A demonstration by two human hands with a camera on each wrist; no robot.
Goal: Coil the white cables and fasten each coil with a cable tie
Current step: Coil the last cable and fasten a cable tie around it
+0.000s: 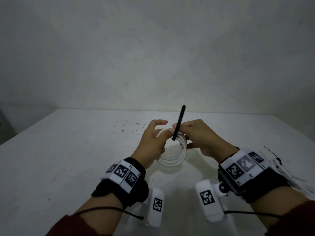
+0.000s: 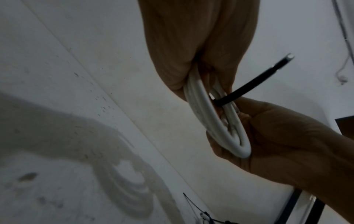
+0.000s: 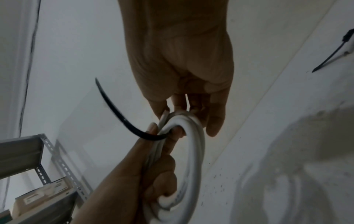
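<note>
White coil [image 1: 172, 155]: centre frame, held above table [image 1: 68, 150]
Left hand [image 1: 151, 143]: fingers curled round coil's left rim
Right hand [image 1: 202, 137]: pinching black cable tie [image 1: 178, 123] at coil top
Tie axis: tail points up-frame, away from both palms, unlocked

Your right hand [image 1: 202, 137] covers the far side of the white coil [image 1: 172, 157], and the black cable tie [image 1: 178, 123] vanishes behind the strands, so you cannot tell whether it is locked. The bundle of cables [image 1: 289, 176] by your right wrist is cut off by the edge and blurred.
</note>
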